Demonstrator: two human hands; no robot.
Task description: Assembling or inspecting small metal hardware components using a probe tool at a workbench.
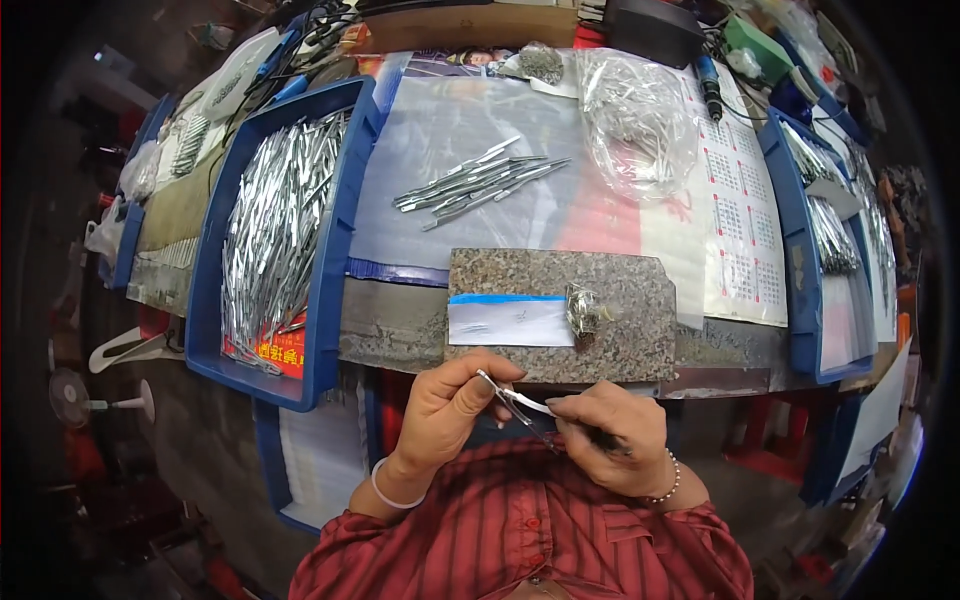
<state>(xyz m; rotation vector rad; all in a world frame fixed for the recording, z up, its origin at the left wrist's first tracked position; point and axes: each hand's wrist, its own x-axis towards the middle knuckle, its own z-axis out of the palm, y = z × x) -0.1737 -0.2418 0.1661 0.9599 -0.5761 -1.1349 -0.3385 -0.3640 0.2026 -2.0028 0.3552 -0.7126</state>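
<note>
Close to my body, in front of the bench edge, my left hand (448, 400) pinches one end of a slim silvery metal piece (513, 397) between thumb and fingers. My right hand (612, 432) is closed around its other end, where two narrow legs spread apart. The exact kind of piece cannot be made out. Just beyond my hands lies a speckled stone slab (620, 275). On it rest a white paper pad with a blue top edge (515, 322) and a small clear bag of tiny parts (582, 312). Several similar silvery pieces (480, 180) lie in a loose pile farther back.
A blue tray (328, 290) heaped with slim metal pieces (280, 215) stands at the left. At the right is another blue tray (800, 285) with bundled pieces. A clear plastic bag (640, 125) and a dark pen-like tool (709, 88) lie at the back right.
</note>
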